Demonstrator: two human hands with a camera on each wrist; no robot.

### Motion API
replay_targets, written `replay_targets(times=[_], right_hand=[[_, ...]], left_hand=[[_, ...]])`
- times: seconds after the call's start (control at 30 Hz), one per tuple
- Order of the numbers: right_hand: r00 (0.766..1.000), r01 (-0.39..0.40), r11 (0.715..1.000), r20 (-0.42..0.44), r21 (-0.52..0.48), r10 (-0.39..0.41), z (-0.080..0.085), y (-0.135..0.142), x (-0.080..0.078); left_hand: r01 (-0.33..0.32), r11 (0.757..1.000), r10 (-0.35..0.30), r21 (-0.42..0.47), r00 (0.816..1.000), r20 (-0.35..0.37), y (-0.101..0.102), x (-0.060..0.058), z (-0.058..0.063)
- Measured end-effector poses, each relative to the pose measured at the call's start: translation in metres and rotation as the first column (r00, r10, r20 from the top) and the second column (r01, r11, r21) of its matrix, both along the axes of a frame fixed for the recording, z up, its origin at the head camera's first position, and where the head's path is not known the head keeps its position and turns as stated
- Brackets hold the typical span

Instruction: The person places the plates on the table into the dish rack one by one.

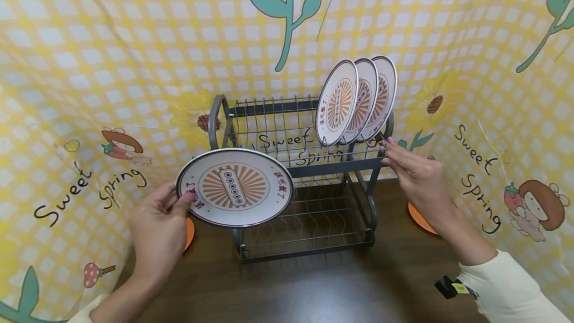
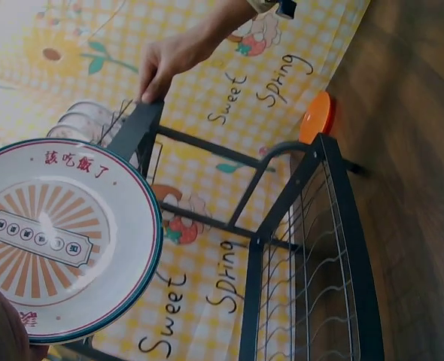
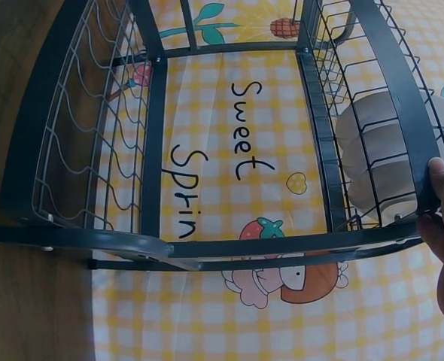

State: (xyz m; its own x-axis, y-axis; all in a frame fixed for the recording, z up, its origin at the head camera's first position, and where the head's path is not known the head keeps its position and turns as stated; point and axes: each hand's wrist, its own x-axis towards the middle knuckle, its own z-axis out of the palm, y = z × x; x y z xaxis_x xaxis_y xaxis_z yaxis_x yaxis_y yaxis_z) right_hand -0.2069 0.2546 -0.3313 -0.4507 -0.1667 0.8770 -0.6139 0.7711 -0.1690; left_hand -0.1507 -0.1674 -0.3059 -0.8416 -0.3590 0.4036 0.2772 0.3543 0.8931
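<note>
My left hand (image 1: 159, 228) pinches the left rim of a white plate (image 1: 235, 188) with a dark edge, an orange sunburst and red characters. This plate is held in front of the upper left of a grey metal dish rack (image 1: 332, 167), face up and tilted. At the rack's upper right front corner, my right hand (image 1: 419, 178) grips the frame between thumb and fingers, as the right wrist view also shows. Three matching plates (image 1: 337, 103) stand on edge in the upper tier's right part, close together. Only a bit of the left hand appears in the left wrist view.
Wavy wires line the rack's lower tier (image 1: 305, 223). An orange object (image 1: 420, 218) lies right of the rack and another orange object (image 1: 190, 233) lies left, partly hidden by the left hand. Yellow checked cloth (image 1: 170, 39) surrounds the brown wooden surface (image 1: 287, 288).
</note>
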Motion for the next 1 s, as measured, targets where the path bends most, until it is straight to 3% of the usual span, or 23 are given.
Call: replay_targets(times=[0.4,0.63,0.8,0.93,1.0], right_hand=[[0.992,-0.023,1.000,0.123,-0.013,0.025,0.005,0.000,0.005],[0.990,0.043,0.994,0.141,-0.103,-0.028,0.011,0.002,0.013],[0.986,0.024,0.985,0.170,-0.169,0.005,0.024,-0.010,0.025],[0.973,0.007,0.992,0.228,-0.125,0.022,0.036,-0.029,0.038],[0.955,-0.016,0.995,0.293,-0.101,0.045,0.040,-0.040,0.044]], left_hand=[[0.086,0.996,-0.087,0.021,0.995,0.038,0.020,-0.001,0.007],[0.145,0.989,-0.144,-0.001,0.985,0.092,0.029,0.000,0.010],[0.217,0.976,-0.219,0.035,0.969,0.117,0.035,0.000,0.013],[0.285,0.956,-0.293,0.074,0.946,0.136,0.043,-0.001,0.014],[0.308,0.948,-0.317,0.082,0.937,0.146,0.048,-0.001,0.014]])
